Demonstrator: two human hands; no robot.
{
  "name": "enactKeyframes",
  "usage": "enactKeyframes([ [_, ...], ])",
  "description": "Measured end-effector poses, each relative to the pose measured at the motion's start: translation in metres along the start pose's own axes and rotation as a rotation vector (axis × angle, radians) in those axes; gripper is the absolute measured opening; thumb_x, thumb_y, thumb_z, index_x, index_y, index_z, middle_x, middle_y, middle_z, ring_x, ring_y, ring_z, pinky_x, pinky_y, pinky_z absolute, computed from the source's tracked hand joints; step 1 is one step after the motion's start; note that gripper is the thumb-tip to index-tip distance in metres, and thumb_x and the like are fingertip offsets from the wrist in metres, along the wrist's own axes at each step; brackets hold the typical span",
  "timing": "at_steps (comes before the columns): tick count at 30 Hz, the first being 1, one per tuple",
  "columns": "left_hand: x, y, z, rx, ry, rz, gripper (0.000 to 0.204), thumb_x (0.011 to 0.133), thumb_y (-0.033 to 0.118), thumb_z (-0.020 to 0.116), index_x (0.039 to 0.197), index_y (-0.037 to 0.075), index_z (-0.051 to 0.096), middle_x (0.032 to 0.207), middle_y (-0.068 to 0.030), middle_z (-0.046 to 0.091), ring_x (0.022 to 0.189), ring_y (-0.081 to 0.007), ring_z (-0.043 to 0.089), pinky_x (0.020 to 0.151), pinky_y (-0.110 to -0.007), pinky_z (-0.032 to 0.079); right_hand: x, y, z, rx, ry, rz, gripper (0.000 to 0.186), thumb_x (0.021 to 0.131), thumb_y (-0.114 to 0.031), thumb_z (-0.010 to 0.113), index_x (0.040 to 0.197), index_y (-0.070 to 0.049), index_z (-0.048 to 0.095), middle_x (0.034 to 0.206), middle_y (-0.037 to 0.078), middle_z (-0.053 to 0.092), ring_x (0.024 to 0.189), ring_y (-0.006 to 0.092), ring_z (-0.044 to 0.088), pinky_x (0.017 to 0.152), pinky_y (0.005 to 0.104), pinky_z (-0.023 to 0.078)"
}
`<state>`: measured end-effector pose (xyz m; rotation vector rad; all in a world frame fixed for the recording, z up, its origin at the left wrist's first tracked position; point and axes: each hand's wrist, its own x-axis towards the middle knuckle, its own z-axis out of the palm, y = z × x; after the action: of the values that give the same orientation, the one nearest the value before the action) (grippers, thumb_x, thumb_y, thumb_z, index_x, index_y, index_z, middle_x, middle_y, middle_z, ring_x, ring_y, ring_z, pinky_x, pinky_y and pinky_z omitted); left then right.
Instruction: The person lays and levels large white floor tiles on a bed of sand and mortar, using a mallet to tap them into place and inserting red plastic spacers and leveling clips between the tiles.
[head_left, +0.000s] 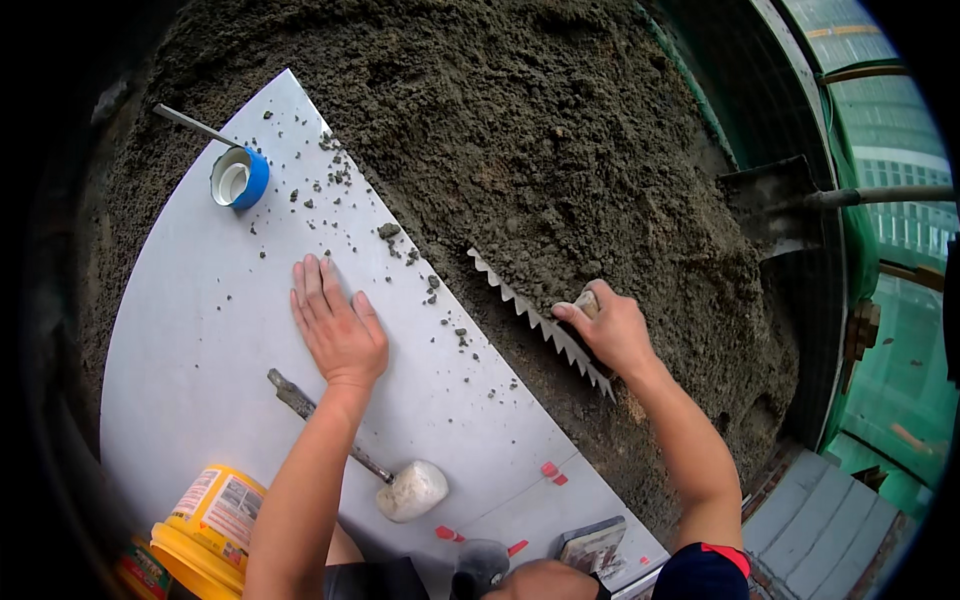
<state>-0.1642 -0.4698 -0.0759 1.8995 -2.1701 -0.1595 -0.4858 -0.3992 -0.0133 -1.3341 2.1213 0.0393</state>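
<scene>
My left hand (335, 320) lies flat, fingers stretched out, on a large pale grey slab (180, 340) with one curved edge and scattered mortar crumbs. My right hand (610, 325) grips the handle of a notched trowel (545, 325), its toothed blade lying in the dark, crumbly mortar (560, 140) along the slab's straight edge. A white-headed mallet (410, 490) with a dirty handle rests on the slab, partly behind my left forearm. A blue-and-white ring (250, 180) sits near the slab's far corner beside a thin metal bar (185, 122).
A yellow bucket (205, 520) stands at lower left. A shovel (760, 205) lies at the right before green sheeting (895, 380). Red clips (555, 473) and a flat grey tool (590, 550) are on the slab's lower part. Grey paving (820, 530) shows at lower right.
</scene>
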Motion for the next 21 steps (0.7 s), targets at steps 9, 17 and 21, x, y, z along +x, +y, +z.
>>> enactKeyframes([
  [9,0.002,0.004,0.001,-0.013,0.001,0.017,0.06,0.092,0.02,0.049,0.145,-0.004,0.034,0.153,-0.0184,0.031,0.146,-0.0364,0.022,0.119,-0.051,0.017,0.047,0.061,-0.093,0.049,0.422,0.127,0.059,0.085,-0.057,0.069,0.085,0.001,0.057,0.07,0.014,0.062,0.065,0.0248,0.057,0.065,0.0381,0.048],
  [17,0.001,0.002,0.0,-0.026,-0.017,-0.001,0.061,0.092,0.021,0.05,0.144,-0.005,0.034,0.153,-0.0199,0.031,0.146,-0.0373,0.022,0.119,-0.052,0.016,0.011,0.081,-0.104,-0.272,0.566,0.099,0.046,0.089,-0.043,0.068,0.102,0.0,0.059,0.088,0.017,0.061,0.085,0.0373,0.059,0.077,0.0446,0.046],
  [21,0.002,-0.008,-0.001,0.003,-0.005,0.001,0.062,0.092,0.022,0.05,0.144,-0.006,0.034,0.154,-0.0206,0.03,0.147,-0.0372,0.021,0.12,-0.052,0.015,-0.058,-0.006,-0.028,-0.003,0.595,-0.338,0.027,0.087,-0.021,0.071,0.105,-0.003,0.061,0.105,0.017,0.058,0.102,0.0371,0.056,0.086,0.044,0.046],
])
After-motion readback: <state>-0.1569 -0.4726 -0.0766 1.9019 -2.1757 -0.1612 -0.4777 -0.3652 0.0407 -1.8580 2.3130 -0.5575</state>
